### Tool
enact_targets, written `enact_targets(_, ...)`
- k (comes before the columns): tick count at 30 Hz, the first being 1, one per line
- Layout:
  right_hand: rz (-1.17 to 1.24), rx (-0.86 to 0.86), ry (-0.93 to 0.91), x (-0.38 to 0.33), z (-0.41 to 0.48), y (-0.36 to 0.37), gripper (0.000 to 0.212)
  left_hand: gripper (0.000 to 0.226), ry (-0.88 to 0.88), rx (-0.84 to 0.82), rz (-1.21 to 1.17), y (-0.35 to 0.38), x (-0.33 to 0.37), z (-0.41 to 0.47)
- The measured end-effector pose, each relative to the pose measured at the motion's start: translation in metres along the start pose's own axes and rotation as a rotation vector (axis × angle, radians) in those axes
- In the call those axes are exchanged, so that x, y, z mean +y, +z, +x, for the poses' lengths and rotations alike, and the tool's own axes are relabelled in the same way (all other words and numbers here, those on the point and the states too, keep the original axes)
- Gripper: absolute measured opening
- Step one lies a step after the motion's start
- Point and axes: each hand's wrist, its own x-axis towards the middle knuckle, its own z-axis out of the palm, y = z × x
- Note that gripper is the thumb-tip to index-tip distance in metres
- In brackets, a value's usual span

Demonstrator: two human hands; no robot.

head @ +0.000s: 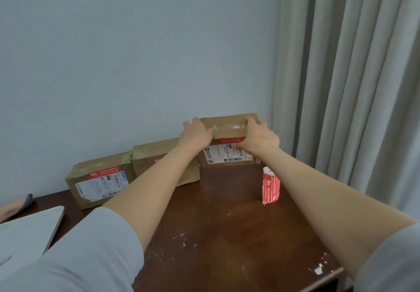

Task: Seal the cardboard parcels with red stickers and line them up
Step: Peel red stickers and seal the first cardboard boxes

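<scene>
Three cardboard parcels stand in a row along the wall at the back of the dark wooden table [222, 235]. The right parcel [227, 130] is tallest, with clear tape on top, a red sticker at its upper front edge and a white shipping label. My left hand [195, 133] grips its upper left corner, and my right hand [260, 136] grips its upper right edge. The middle parcel [154, 155] is partly hidden behind my left forearm. A red sticker and a label show on the left parcel [100, 180]. A roll of red stickers [270, 186] stands upright in front of the right parcel.
A grey curtain [354, 82] hangs at the right, close to the right parcel. A white flat object [31, 230] lies at the table's left edge. Paint flecks dot the tabletop, and its front right corner [336, 271] is near my right forearm.
</scene>
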Motion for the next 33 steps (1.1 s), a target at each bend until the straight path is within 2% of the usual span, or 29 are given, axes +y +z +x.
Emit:
enact_targets(7,0.03,-0.008,-0.071,-0.013,-0.039,0.004,0.08,0.05,0.011,0.009,0.027,-0.02,-0.027,-0.036)
enact_targets(14,0.01,-0.032,-0.053,-0.005,-0.058,0.001,0.083,0.05,0.023,0.02,0.015,-0.021,-0.032,-0.058)
enact_targets(21,-0.031,-0.055,-0.076,0.0,-0.062,-0.021,0.091,0.033,-0.004,0.111,-0.03,-0.035,-0.033,-0.065)
enact_targets(25,-0.057,-0.164,-0.117,-0.002,-0.065,-0.026,0.096,0.024,-0.039,0.109,-0.012,-0.038,-0.042,-0.066)
enact_targets(33,0.017,-0.194,-0.133,-0.012,-0.066,0.029,0.085,0.021,-0.083,0.026,0.037,-0.018,-0.071,-0.065)
